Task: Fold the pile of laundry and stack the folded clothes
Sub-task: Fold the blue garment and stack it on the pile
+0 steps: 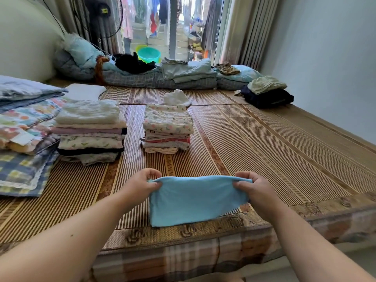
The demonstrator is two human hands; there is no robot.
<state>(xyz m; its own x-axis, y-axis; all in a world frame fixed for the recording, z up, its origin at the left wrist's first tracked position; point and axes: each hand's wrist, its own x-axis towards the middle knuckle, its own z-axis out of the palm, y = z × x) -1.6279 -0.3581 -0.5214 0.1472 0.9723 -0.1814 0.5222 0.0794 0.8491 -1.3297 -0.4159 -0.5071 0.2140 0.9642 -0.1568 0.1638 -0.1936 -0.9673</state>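
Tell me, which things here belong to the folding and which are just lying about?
Job: blue cloth, pinched by left hand and right hand; left folded stack; floral folded stack.
Lying about: green basin; patterned quilts; black fan.

A wide stretch of bamboo mat (264, 151) is left open right of the small stack (167, 127), back to the dark pile (268, 96). A narrow lane is kept between the small stack and the taller stack (90, 131). The left is blocked by folded quilts (26, 127), the far end by a row of bedding (158, 78). A bare strip is left between the stacks and the blue cloth (193, 200).
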